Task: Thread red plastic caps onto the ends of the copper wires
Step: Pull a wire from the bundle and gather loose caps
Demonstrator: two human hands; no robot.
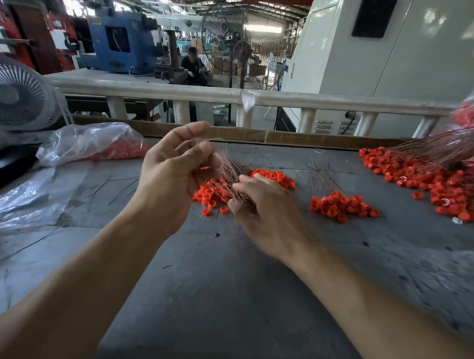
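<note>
Your right grip [259,207] clamps the wires [230,173]; left grip [174,171] pinches one end — cap [212,197] it next, from just below.

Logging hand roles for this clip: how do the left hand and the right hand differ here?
The left hand is raised, palm toward the camera, fingertips touching the upper ends of the wire bundle; the right hand sits lower, back toward the camera, fingers curled round the bundle's lower part. The left hand is beside the caps; the right hand hides part of that pile. Both are bare and on the same bundle.
</note>
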